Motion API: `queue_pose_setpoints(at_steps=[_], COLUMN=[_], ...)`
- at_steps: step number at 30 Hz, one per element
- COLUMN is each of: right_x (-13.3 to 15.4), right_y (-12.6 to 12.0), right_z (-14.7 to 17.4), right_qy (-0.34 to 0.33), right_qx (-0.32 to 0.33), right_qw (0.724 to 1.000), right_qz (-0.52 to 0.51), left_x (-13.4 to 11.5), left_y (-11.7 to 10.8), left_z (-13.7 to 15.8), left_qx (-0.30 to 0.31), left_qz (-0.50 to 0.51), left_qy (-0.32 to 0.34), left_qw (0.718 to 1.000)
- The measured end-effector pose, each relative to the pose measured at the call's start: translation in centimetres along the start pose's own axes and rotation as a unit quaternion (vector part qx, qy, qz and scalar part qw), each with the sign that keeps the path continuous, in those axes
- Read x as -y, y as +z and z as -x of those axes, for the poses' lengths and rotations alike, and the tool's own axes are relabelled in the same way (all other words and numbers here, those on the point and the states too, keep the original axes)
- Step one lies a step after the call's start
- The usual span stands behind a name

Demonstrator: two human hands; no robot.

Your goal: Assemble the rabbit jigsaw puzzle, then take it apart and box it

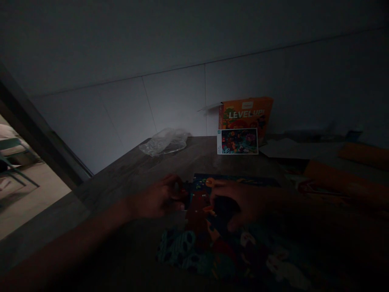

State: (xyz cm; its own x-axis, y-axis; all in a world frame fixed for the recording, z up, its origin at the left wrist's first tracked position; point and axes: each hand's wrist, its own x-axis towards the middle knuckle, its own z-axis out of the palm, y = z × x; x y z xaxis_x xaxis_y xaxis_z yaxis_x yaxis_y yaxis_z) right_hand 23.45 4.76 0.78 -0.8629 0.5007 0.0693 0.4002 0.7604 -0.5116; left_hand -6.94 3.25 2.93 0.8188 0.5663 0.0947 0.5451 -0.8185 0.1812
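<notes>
A partly assembled jigsaw puzzle [221, 251] lies on the grey table in dim light, with dark blue, red, orange and teal areas. At its upper left edge my left hand [161, 197] pinches a dark puzzle piece [187, 190] between thumb and fingers, close against the assembled part. My right hand [238, 198] rests on the upper middle of the puzzle, palm down, its fingers and thumb apart. I see nothing held in it. The puzzle's lower right is lost in shadow.
An orange LEVEL UP! box [247, 111] stands by the wall, a picture card [239, 142] leaning before it. A crumpled clear plastic bag [166, 142] lies back left. Papers [291, 150] and orange items [364, 156] lie right. Beyond the table's left edge is a doorway with a chair [13, 156].
</notes>
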Motion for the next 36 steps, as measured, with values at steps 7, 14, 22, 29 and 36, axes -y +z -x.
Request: queue_pose_setpoints(at_steps=[7,14,22,29,36], right_x=[0.1,-0.2,0.8,4.8,5.9], right_y=[0.4,2.5,3.3,0.2,0.0], right_z=[0.0,-0.7,-1.1,0.5,1.3], right_qy=[0.010,0.021,0.095,0.136,0.091], right_qx=[-0.028,-0.128,-0.171,0.005,0.084], right_qw=[0.999,0.982,0.978,0.989,0.992], right_qz=[-0.015,-0.136,-0.075,-0.049,-0.030], left_x=[-1.0,-3.6,-3.2,-3.5,-3.9], left_y=[0.4,2.8,3.2,2.3,2.4], left_z=[-0.2,-1.4,-1.9,-1.6,-1.3], left_qx=[-0.030,-0.111,-0.137,-0.034,-0.035], left_qz=[-0.055,0.132,0.174,0.030,-0.003], left_qy=[-0.018,-0.012,-0.066,0.046,0.106], left_qw=[0.998,0.985,0.973,0.998,0.994])
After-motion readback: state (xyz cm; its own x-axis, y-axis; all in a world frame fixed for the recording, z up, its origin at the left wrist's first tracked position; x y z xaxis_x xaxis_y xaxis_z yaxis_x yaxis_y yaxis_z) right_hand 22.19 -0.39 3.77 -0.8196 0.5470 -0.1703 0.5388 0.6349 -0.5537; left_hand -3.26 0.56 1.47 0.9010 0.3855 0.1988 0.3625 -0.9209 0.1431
